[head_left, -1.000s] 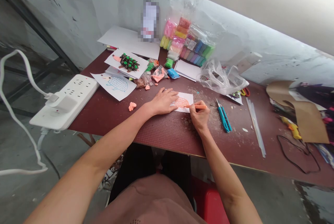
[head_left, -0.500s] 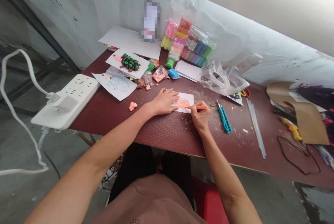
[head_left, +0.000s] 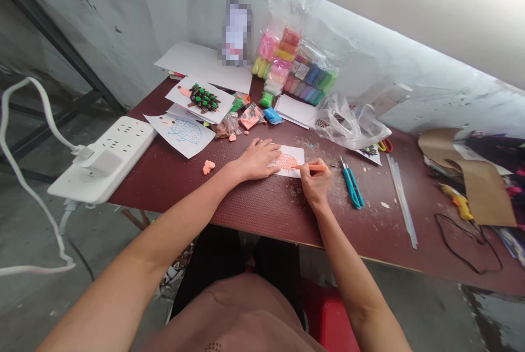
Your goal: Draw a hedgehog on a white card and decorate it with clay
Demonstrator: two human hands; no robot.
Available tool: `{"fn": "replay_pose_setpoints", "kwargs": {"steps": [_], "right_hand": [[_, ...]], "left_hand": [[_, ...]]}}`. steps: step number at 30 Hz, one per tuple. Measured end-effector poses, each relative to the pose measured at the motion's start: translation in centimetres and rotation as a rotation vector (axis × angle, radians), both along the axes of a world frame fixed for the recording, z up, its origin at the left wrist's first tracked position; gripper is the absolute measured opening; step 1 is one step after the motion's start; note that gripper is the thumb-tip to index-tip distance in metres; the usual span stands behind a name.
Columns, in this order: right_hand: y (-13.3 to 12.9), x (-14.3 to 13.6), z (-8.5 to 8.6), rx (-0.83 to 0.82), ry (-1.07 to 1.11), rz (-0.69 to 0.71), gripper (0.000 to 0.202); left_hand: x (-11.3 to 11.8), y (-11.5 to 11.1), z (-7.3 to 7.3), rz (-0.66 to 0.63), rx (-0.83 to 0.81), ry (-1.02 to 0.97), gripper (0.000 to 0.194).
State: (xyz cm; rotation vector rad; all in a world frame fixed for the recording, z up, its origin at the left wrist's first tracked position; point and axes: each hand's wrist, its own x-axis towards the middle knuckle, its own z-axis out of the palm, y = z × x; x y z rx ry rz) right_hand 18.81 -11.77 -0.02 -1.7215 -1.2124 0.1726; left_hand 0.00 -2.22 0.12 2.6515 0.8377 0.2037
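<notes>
A small white sheet of paper (head_left: 298, 154) lies on the dark red table, with an orange hedgehog drawing (head_left: 286, 162) full of short marks. My left hand (head_left: 259, 159) rests flat on the sheet's left part, fingers stretched out, covering some of the drawing. In my right hand (head_left: 315, 183) is an orange marker (head_left: 315, 168), gripped near its tip, which touches the lower edge of the drawing. Left of my left hand lies a lump of peach clay (head_left: 209, 167). A teal utility knife (head_left: 353, 183) is to the right of my right hand.
At the left are a blue hedgehog drawing (head_left: 182, 134), a hedgehog card with green dots (head_left: 203, 98) and a white power strip (head_left: 110, 160). Bagged coloured clay (head_left: 279, 68) leans at the back. Clear glue sticks (head_left: 402, 201) and a yellow glue gun (head_left: 460, 203) lie right.
The marker's tip has shifted very slightly left along the drawing's lower edge. My left hand stays in place on the paper.
</notes>
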Motion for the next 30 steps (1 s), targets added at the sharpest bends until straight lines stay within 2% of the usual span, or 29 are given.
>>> {"fn": "replay_pose_setpoints", "kwargs": {"steps": [19,25,30], "right_hand": [[-0.07,0.06,0.05,0.01,0.018,0.011,0.02],[-0.18,0.23,0.44,0.046,-0.024,-0.068,0.018],[-0.09,0.03,0.4,0.002,-0.038,-0.064,0.019]], "left_hand": [[0.03,-0.07,0.15,0.005,-0.007,-0.002,0.044],[-0.01,-0.15,0.49,0.001,-0.031,0.022,0.049],[-0.02,-0.12,0.37,-0.006,-0.015,0.003,0.048]]}}
